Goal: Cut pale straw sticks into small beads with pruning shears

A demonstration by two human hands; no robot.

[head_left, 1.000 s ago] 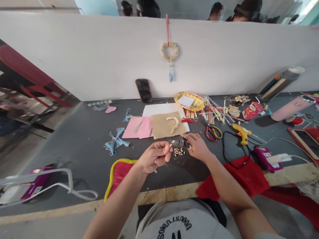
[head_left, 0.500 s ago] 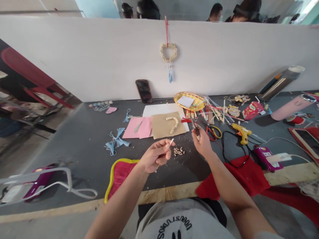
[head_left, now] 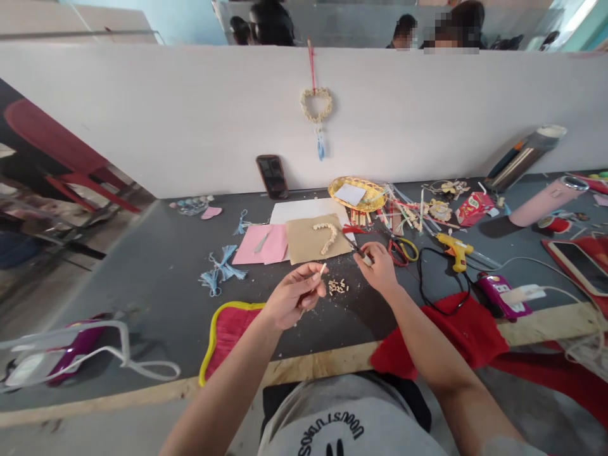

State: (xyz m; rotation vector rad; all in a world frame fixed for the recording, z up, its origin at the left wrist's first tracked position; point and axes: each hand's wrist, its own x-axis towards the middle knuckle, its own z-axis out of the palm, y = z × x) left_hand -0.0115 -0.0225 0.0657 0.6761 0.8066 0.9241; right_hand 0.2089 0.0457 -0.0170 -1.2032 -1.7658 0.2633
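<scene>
My left hand (head_left: 293, 295) is closed in a pinch on a thin pale stick (head_left: 322, 270), holding it up over the dark table (head_left: 156, 278). My right hand (head_left: 377, 266) is closed round a small dark-handled cutting tool (head_left: 357, 249) whose tip points up and left. Between the hands lies a little pile of short cut stick pieces (head_left: 337, 286). Just beyond, a brown paper sheet (head_left: 311, 242) carries a curved row of stick pieces (head_left: 327, 232).
Pink paper (head_left: 266, 244), blue tassels (head_left: 219, 268), a yellow basket (head_left: 358, 193), loose sticks, scissors (head_left: 403, 248), a yellow glue gun (head_left: 453, 247) with its black cord, a phone (head_left: 272, 177) leaning on the white partition, red cloth (head_left: 449, 332) at the near edge. People sit behind the partition.
My right hand drew away from the left, swung out to the right with the tool, then came slightly back and lower. The left hand stayed nearly still with the stick.
</scene>
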